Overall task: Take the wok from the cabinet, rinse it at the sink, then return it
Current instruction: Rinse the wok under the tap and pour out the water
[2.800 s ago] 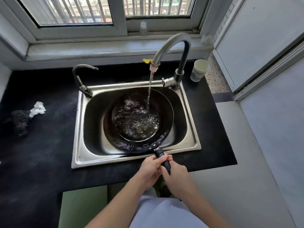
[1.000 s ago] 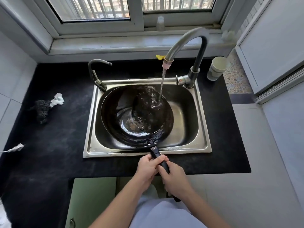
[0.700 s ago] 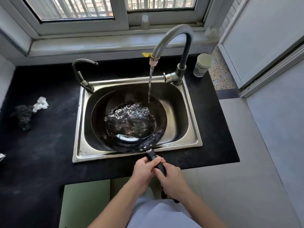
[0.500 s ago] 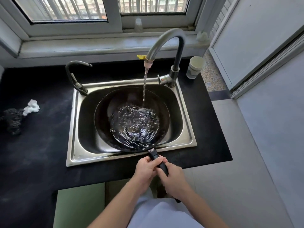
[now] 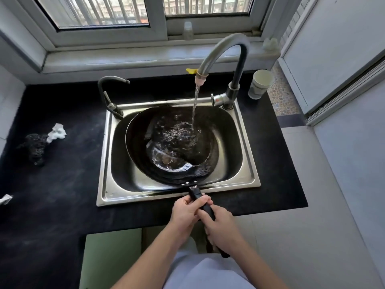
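Observation:
A black wok (image 5: pixel 143 155) sits tilted inside the steel sink (image 5: pixel 104 163), with water sloshing in its bowl. Its black handle sticks out over the sink's front rim. My left hand (image 5: pixel 187 211) grips the handle close to the wok, and my right hand (image 5: pixel 220 228) grips it just behind. The tall curved tap (image 5: pixel 220 51) runs a stream of water into the wok's far right side.
A small second tap (image 5: pixel 110 94) stands at the sink's back left corner. A paper cup (image 5: pixel 260 84) stands on the black counter at the back right. A dark scrubber (image 5: pixel 36 147) and a crumpled white tissue (image 5: pixel 56 133) lie on the counter to the left. Green cabinet doors (image 5: pixel 110 257) are below.
The wok has been tipped and swirled in the sink, and the water in it has shifted toward the far right. Both hands stay on the handle. The tap keeps running.

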`<state>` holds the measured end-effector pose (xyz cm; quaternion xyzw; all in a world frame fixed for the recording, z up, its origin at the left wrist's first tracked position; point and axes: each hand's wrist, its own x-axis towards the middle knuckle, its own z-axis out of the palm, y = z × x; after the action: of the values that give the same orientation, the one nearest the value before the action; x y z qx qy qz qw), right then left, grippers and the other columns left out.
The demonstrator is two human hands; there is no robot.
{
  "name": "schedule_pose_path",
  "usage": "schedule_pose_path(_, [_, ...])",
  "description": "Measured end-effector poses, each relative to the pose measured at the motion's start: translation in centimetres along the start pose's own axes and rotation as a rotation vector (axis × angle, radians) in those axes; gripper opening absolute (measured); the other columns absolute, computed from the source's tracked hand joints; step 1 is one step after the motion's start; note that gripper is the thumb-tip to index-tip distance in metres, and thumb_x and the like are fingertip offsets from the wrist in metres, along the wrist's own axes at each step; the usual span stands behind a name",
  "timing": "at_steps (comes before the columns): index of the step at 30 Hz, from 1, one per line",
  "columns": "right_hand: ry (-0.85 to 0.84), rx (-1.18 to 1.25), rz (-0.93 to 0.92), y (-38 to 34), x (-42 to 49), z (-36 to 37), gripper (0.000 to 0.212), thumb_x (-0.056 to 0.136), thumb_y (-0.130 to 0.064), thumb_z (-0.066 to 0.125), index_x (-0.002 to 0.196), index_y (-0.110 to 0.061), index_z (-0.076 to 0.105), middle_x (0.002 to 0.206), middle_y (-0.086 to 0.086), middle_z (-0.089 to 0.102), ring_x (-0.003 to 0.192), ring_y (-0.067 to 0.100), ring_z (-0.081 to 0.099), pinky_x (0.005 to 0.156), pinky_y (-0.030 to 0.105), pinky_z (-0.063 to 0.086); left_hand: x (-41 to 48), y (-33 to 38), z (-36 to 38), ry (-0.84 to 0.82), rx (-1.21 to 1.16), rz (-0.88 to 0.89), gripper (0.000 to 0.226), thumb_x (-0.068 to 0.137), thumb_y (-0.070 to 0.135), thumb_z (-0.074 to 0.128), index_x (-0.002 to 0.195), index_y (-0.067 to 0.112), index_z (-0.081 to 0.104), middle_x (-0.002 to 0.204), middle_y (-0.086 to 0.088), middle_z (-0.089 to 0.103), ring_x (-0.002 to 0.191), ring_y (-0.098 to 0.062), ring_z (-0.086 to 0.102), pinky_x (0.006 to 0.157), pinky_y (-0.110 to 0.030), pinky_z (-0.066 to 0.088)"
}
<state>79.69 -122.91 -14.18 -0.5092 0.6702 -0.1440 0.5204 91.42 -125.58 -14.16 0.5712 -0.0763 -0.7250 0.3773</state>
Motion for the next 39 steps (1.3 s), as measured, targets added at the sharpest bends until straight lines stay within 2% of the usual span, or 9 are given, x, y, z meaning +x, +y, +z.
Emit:
schedule_pose_path(4, [0.029, -0.019, -0.037, 0.0, 0.0, 0.2, 0.039, 0.080, -0.062, 0.050, 0.067, -0.026, 0.055, 0.053, -0.004, 0.060, 0.050, 0.010, 0.057, 0.058, 0.039, 0.054, 0.7, 0.1, -0.8, -0.095, -0.200, -0.085, 0.021, 0.094, 0.008, 0.059, 0.110, -0.004, 0.065, 0.105, -0.015, 0.073, 0.096, -0.021, 0.072, 0.083, -0.031, 0.059])
schedule_pose_path(7, [-0.005, -0.069, -0.038, -0.2, -0.2, -0.2, 0.035, 0.086, -0.058, 0.054, 0.067, -0.029, 0.053, 0.055, -0.004, 0.061, 0.050, 0.007, 0.057, 0.059, 0.038, 0.055, 1.0, -0.2, -1.2, -0.121, -0.213, -0.119, 0.025, 0.095, 0.006, 0.056, 0.115, -0.006, 0.063, 0.105, -0.014, 0.073, 0.097, -0.021, 0.071, 0.081, -0.031, 0.059])
schedule_pose_path(12, [-0.048, -0.119, -0.041, -1.0, -0.6, 0.2, 0.031, 0.092, -0.047, 0.061, 0.068, -0.032, 0.049, 0.056, -0.008, 0.056, 0.048, -0.002, 0.055, 0.052, 0.019, 0.046, 0.9, -0.8, -2.2, -0.087, -0.184, -0.108, 0.016, 0.093, 0.007, 0.057, 0.103, -0.001, 0.067, 0.092, -0.014, 0.074, 0.086, -0.018, 0.072, 0.089, -0.033, 0.053])
schedule_pose_path(15, [-0.030, -0.147, -0.048, -1.7, -0.6, 0.3, 0.021, 0.092, -0.046, 0.062, 0.086, -0.027, 0.058, 0.065, -0.011, 0.057, 0.060, 0.000, 0.058, 0.053, 0.009, 0.039, 1.2, -0.7, -2.6, -0.071, -0.268, -0.080, 0.015, 0.094, 0.006, 0.055, 0.103, 0.000, 0.065, 0.091, -0.012, 0.073, 0.090, -0.018, 0.070, 0.090, -0.032, 0.055])
schedule_pose_path(16, [-0.016, -0.171, -0.049, -1.9, -0.6, 0.3, 0.028, 0.093, -0.048, 0.059, 0.098, -0.021, 0.061, 0.073, -0.009, 0.062, 0.070, 0.005, 0.062, 0.057, 0.010, 0.040, 1.3, -0.7, -2.6, -0.070, -0.288, -0.073, 0.016, 0.094, 0.007, 0.055, 0.104, 0.000, 0.065, 0.091, -0.011, 0.073, 0.089, -0.018, 0.070, 0.086, -0.030, 0.056])
schedule_pose_path(19, [0.034, -0.407, -0.017, -2.8, -1.0, 0.9, 0.041, 0.098, -0.055, 0.043, 0.116, -0.020, 0.054, 0.108, 0.006, 0.070, 0.102, 0.031, 0.067, 0.081, 0.038, 0.051, 1.6, -0.9, -2.6, -0.097, -0.292, -0.062, 0.018, 0.089, 0.013, 0.060, 0.103, 0.003, 0.065, 0.093, -0.011, 0.070, 0.089, -0.017, 0.068, 0.085, -0.029, 0.055])
schedule_pose_path(22, [0.093, -0.501, 0.012, -3.4, -1.2, 1.0, 0.041, 0.100, -0.055, 0.037, 0.121, -0.023, 0.052, 0.117, 0.005, 0.068, 0.110, 0.033, 0.065, 0.087, 0.043, 0.049, 1.7, -0.9, -2.3, -0.116, -0.286, -0.052, 0.017, 0.090, 0.016, 0.059, 0.098, 0.003, 0.067, 0.090, -0.010, 0.070, 0.083, -0.016, 0.068, 0.079, -0.026, 0.057])
schedule_pose_path(35, [0.021, -0.235, -0.060, -0.4, 0.9, 1.6, 0.036, 0.087, -0.051, 0.059, 0.109, -0.022, 0.063, 0.090, 0.003, 0.073, 0.084, 0.024, 0.068, 0.074, 0.042, 0.055, 1.5, -1.1, -3.0, 0.022, -0.246, -0.021, 0.018, 0.090, 0.009, 0.061, 0.105, 0.000, 0.065, 0.088, -0.012, 0.072, 0.081, -0.019, 0.071, 0.077, -0.029, 0.056])
schedule_pose_path(39, [0.021, -0.125, -0.132, 0.5, 0.9, 2.0, 0.024, 0.089, -0.039, 0.067, 0.104, -0.019, 0.068, 0.068, -0.014, 0.060, 0.063, 0.001, 0.057, 0.059, 0.012, 0.041, 1.2, -0.7, -3.3, 0.002, -0.296, -0.030, 0.017, 0.089, 0.006, 0.061, 0.104, 0.002, 0.065, 0.088, -0.011, 0.074, 0.082, -0.017, 0.072, 0.078, -0.029, 0.058])
